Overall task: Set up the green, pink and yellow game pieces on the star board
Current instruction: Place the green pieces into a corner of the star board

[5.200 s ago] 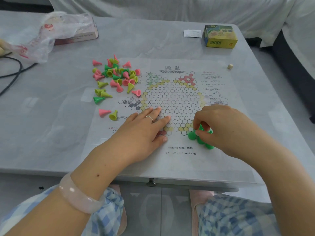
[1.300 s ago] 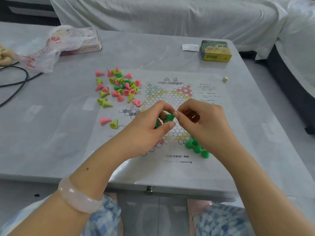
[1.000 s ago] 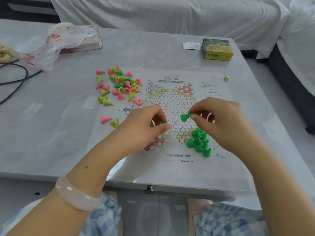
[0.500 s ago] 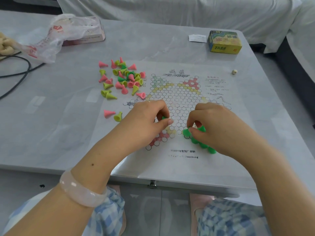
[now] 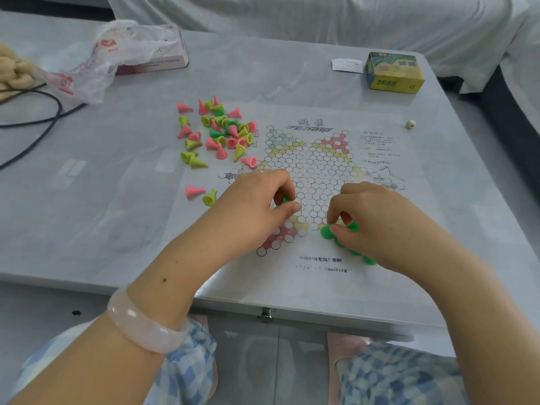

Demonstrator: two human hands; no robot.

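Observation:
The paper star board (image 5: pixel 314 171) lies flat on the grey table (image 5: pixel 117 200). A loose pile of green, pink and yellow cone pieces (image 5: pixel 222 133) sits off its upper left corner. My left hand (image 5: pixel 257 203) rests over the board's lower left and is curled around green pieces (image 5: pixel 285 200) that just peek out. My right hand (image 5: pixel 377 217) pinches a green piece at the group of standing green pieces (image 5: pixel 325 232) on the board's lower right star point. Most of that group is hidden under my fingers.
One pink cone (image 5: pixel 194 191) and one yellow cone (image 5: pixel 210 197) lie apart at the board's left edge. A yellow box (image 5: pixel 394 73) and a small die (image 5: pixel 410 124) sit at the back right. A plastic bag (image 5: pixel 117 54) and black cable (image 5: pixel 35 121) lie back left.
My right hand took a green piece from my left hand, carried it down to the lower right star point and now holds it among the standing green pieces. My left hand stayed shut.

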